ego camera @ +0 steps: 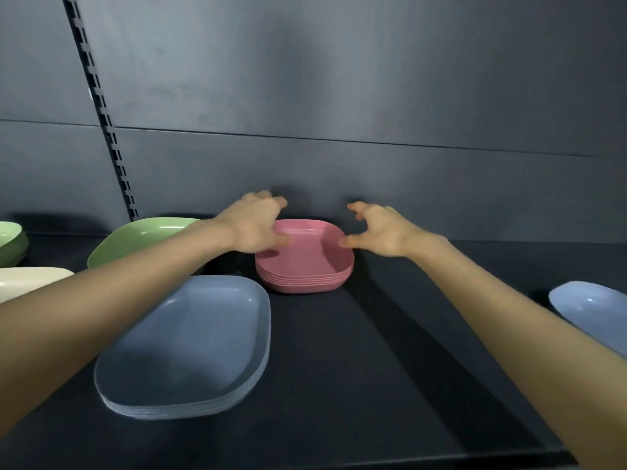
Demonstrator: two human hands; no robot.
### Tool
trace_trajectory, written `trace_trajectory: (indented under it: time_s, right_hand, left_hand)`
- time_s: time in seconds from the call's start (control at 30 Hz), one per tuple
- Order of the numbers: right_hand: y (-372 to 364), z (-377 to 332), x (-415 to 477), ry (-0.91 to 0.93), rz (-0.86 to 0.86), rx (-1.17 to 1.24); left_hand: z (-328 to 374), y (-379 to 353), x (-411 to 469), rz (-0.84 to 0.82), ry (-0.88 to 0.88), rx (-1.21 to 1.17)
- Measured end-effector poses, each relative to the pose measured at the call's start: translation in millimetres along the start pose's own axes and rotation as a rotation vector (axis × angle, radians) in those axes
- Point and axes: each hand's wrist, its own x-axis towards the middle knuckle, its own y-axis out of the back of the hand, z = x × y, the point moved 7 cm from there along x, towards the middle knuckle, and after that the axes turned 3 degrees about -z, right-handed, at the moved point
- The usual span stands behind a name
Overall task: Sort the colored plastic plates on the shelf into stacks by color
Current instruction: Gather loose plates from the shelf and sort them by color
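- Head view: A person's two bare arms reach across a dark shelf (356, 368) towards a stack of pink rounded-square plastic plates (305, 266), which sits near the back of the shelf, close to the dark grey back panel (339, 96).
- The left hand (256, 225) is over the pink stack's left rim, its fingers bent in a claw and its thumb lying on the top plate. Blur hides whether it actually grips the plate.
- The right hand (380, 232) is at the stack's right side, wide and claw-shaped. Its thumb tip meets the right rim, and its bent fingers are spread above the shelf behind the stack, closed round nothing.
- A stack of blue rounded-square plastic plates (190, 344) lies at the front left, just beside the pink stack and partly under the left forearm.
- A single blue plastic plate (590, 310) rests at the far right edge, well apart from the blue stack and partly hidden by the right forearm.
- A green plastic plate (146, 239) sits at the back left, behind the left arm; a second green plate (10, 242) shows at the far left edge.
- A cream plastic plate (27, 283) lies at the left edge, in front of the green ones.
- A slotted metal upright (101, 113) runs down the back panel at left.
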Motion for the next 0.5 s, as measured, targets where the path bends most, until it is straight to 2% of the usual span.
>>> trace_trajectory:
  time_s: [0.13,0.37,0.5]
  right_hand:
    - [57,13,-39,-0.02,0.144,-0.103]
    - [137,59,-151,-0.009,0.444,-0.192]
    - [162,108,-224,-0.039,0.497,-0.23]
  left_hand:
    - [57,37,-13,0.092,-0.127,0.068]
    - [186,70,-50,0.375,-0.284,0.041]
    - [265,61,-74,0.434,-0.342,-0.036]
